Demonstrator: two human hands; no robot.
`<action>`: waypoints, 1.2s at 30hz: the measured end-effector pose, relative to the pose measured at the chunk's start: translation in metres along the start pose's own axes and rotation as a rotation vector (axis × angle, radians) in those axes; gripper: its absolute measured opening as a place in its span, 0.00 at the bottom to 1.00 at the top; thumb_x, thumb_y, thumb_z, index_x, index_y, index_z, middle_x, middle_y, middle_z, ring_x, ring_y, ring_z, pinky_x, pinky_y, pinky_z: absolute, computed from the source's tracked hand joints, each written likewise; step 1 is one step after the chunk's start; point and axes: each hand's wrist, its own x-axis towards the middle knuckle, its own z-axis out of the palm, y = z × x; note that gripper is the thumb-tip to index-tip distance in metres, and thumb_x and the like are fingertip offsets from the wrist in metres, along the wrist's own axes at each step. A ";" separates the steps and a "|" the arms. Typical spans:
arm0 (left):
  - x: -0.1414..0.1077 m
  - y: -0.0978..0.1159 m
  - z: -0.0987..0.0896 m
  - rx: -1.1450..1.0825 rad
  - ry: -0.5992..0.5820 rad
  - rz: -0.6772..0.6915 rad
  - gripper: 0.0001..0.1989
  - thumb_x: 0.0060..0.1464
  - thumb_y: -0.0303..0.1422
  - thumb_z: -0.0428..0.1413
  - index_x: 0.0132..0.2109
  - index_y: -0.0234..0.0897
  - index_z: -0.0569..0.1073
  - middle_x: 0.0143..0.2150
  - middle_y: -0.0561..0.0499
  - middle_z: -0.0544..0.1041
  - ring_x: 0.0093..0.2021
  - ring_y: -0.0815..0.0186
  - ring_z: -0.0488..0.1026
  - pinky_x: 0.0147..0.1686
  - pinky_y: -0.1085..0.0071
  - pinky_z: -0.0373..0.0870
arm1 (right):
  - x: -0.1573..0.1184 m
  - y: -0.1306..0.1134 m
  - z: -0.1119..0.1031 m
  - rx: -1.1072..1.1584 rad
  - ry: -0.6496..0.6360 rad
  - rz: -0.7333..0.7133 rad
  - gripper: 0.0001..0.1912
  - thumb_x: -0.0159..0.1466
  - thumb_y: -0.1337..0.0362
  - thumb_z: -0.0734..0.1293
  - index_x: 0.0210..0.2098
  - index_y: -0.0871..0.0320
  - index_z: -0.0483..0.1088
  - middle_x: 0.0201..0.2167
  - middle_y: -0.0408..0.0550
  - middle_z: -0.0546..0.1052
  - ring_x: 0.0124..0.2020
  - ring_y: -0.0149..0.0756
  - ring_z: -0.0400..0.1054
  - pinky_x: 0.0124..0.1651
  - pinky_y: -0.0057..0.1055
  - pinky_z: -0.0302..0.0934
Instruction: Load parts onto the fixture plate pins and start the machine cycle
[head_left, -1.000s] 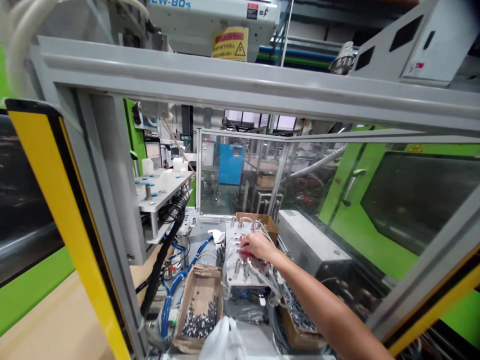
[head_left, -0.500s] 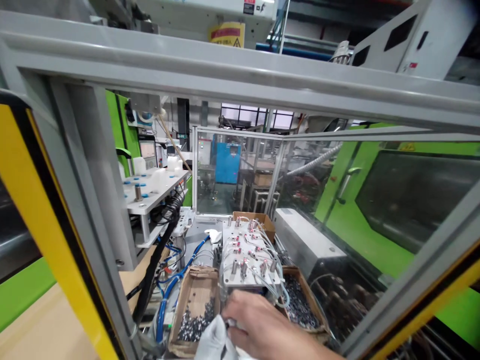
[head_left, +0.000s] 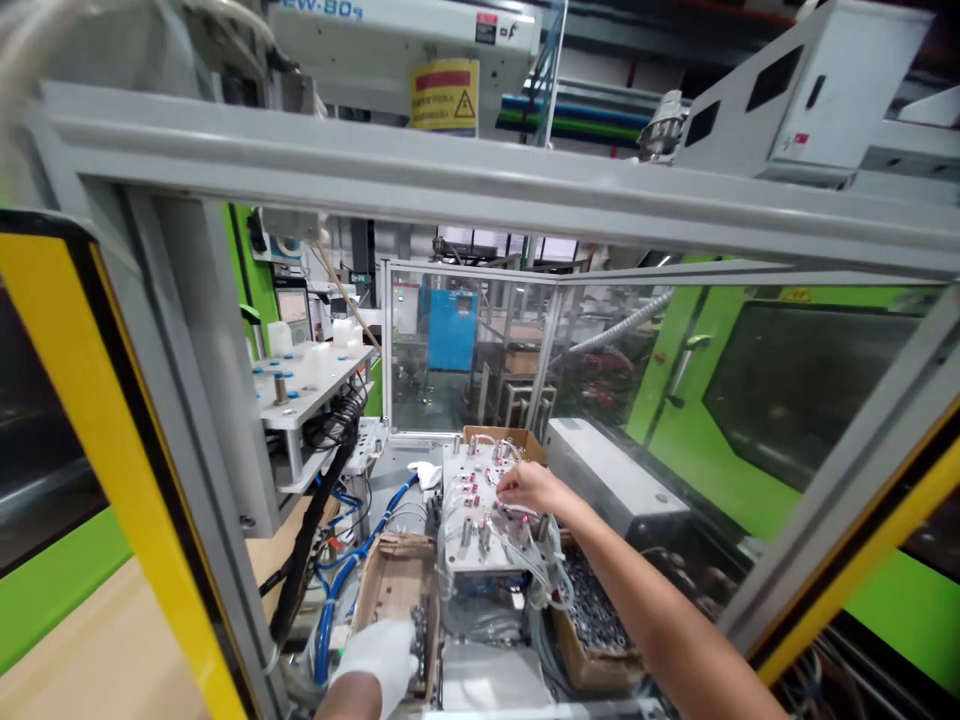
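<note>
My right hand, bare, reaches over a white plate set with metal pins, red-ringed fittings and clear tubes. Its fingers curl down among the fittings near the plate's right side, and I cannot tell if they hold a small part. My left hand, in a white glove, rests at the right wall of a cardboard tray. Small metal parts lie in the tray beside the glove, which hides part of them. A second cardboard box holds a similar heap.
A grey frame beam and a yellow-edged post border the opening. A blue hose and black cable run left of the plate. A metal housing stands to its right, with a cardboard box behind.
My right hand has gone from the bottom of the view, beside the gloved hand, up onto the plate. My left hand has moved left to the tray.
</note>
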 end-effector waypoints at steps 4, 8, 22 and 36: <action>0.021 0.005 0.006 0.010 -0.061 -0.043 0.21 0.31 0.22 0.60 0.11 0.42 0.55 0.15 0.43 0.69 0.42 0.30 0.79 0.46 0.34 0.70 | 0.019 0.013 0.015 -0.025 -0.040 0.014 0.11 0.56 0.69 0.68 0.34 0.60 0.83 0.27 0.45 0.81 0.30 0.31 0.71 0.32 0.23 0.55; 0.042 0.008 0.018 -0.065 -0.102 -0.043 0.24 0.23 0.15 0.58 0.06 0.42 0.53 0.08 0.56 0.51 0.32 0.35 0.78 0.46 0.32 0.68 | 0.023 0.011 0.018 -0.067 -0.049 0.065 0.12 0.57 0.67 0.69 0.38 0.59 0.84 0.31 0.47 0.82 0.33 0.33 0.73 0.34 0.23 0.58; 0.037 -0.020 0.017 -0.561 0.243 -0.189 0.08 0.44 0.28 0.59 0.22 0.39 0.68 0.21 0.49 0.72 0.38 0.52 0.79 0.49 0.54 0.73 | -0.019 -0.031 -0.028 -0.120 0.176 0.119 0.20 0.69 0.56 0.62 0.28 0.59 0.77 0.26 0.47 0.77 0.30 0.32 0.66 0.31 0.29 0.47; 0.029 0.011 0.039 -1.743 0.414 -0.204 0.16 0.53 0.31 0.57 0.50 0.39 0.75 0.53 0.41 0.79 0.65 0.53 0.69 0.59 0.62 0.74 | -0.063 -0.143 0.089 -0.049 0.083 -0.236 0.10 0.70 0.64 0.61 0.46 0.59 0.72 0.44 0.53 0.77 0.38 0.42 0.73 0.38 0.33 0.62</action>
